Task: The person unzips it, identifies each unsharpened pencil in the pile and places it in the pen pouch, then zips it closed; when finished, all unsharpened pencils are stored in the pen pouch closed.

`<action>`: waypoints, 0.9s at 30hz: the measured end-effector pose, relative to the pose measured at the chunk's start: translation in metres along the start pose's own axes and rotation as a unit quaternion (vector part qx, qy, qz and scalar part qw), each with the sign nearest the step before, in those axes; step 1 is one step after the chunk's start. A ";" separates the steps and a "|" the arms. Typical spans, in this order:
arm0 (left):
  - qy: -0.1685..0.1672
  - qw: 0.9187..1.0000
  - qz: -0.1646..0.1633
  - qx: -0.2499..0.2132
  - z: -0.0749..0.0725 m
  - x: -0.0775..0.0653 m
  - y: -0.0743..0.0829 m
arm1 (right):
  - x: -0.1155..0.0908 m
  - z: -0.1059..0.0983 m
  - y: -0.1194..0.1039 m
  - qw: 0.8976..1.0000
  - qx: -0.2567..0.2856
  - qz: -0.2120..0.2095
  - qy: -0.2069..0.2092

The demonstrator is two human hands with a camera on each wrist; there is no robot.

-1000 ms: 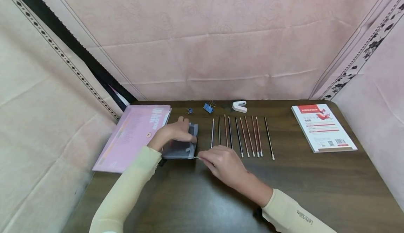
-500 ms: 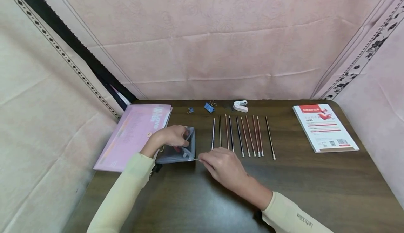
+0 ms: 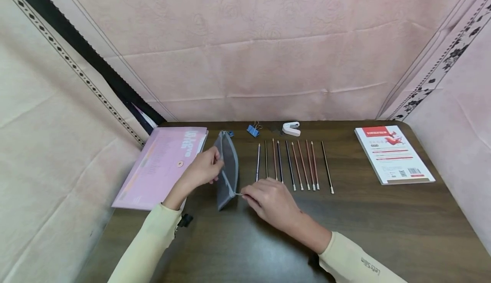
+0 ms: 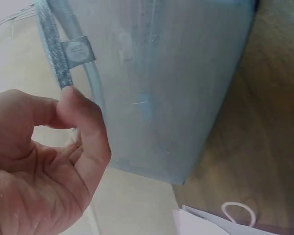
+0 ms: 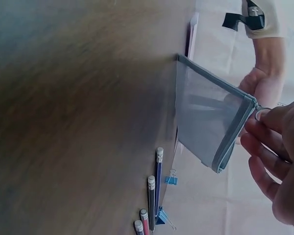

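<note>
A grey-blue mesh zipper pouch (image 3: 230, 168) stands on its edge above the dark table, its zipped mouth gaping. My left hand (image 3: 201, 168) pinches the zipper edge from the left; in the left wrist view, finger and thumb of that hand (image 4: 54, 152) meet on the zipper tape. At the pouch's near corner, my right hand (image 3: 272, 202) pinches a small metal ring (image 5: 262, 109) between thumb and forefinger. Through the mesh (image 5: 201, 107), only the far side shows faintly. Several pencils (image 3: 295, 166) lie in a row just right of the pouch, some tips hidden by the right hand.
A purple folder (image 3: 161, 168) lies at the left. Toward the back are a blue binder clip (image 3: 253, 131), a smaller blue clip (image 3: 231, 134) partly behind the pouch, and a white stapler-like object (image 3: 291, 129). A white and red book (image 3: 395, 155) lies at the right.
The pouch has gone from lying flat to standing on edge with its mouth spread. My left hand has moved left and down to its zipper edge. My right hand has stayed at the ring.
</note>
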State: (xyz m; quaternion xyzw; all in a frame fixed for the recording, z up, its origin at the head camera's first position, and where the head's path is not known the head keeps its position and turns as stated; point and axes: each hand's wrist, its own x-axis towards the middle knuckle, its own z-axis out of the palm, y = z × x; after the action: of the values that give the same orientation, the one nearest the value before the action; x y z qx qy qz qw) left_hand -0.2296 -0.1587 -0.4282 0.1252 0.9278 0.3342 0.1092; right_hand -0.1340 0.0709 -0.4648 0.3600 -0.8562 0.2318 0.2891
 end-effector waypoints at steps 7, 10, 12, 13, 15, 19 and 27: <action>0.022 0.999 0.017 -0.045 0.007 0.000 -0.011 | -0.009 -0.008 0.006 0.998 0.054 0.031 -0.022; 0.040 0.998 0.007 -0.055 0.011 -0.002 -0.013 | -0.017 -0.017 0.013 0.996 0.067 0.047 -0.019; 0.061 0.997 0.005 -0.045 0.013 -0.005 -0.011 | -0.022 -0.025 0.020 0.995 0.070 0.063 -0.013; 0.072 0.997 0.005 -0.035 0.014 -0.007 -0.010 | -0.024 -0.029 0.025 0.995 0.071 0.072 -0.011; 0.091 0.996 0.004 -0.009 0.017 -0.010 -0.009 | -0.028 -0.038 0.033 0.993 0.071 0.091 -0.008; 0.106 0.994 0.000 0.017 0.024 -0.011 -0.008 | -0.038 -0.056 0.053 0.988 0.057 0.145 -0.017; 0.115 0.992 0.002 0.045 0.033 -0.010 -0.010 | -0.059 -0.089 0.108 0.957 0.089 0.274 -0.014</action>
State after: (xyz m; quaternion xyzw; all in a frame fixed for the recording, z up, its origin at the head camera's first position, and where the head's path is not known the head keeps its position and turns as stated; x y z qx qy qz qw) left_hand -0.2124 -0.1493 -0.4581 0.0928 0.9479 0.3047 -0.0044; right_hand -0.1523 0.2221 -0.4596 0.1388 -0.9018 0.3725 0.1693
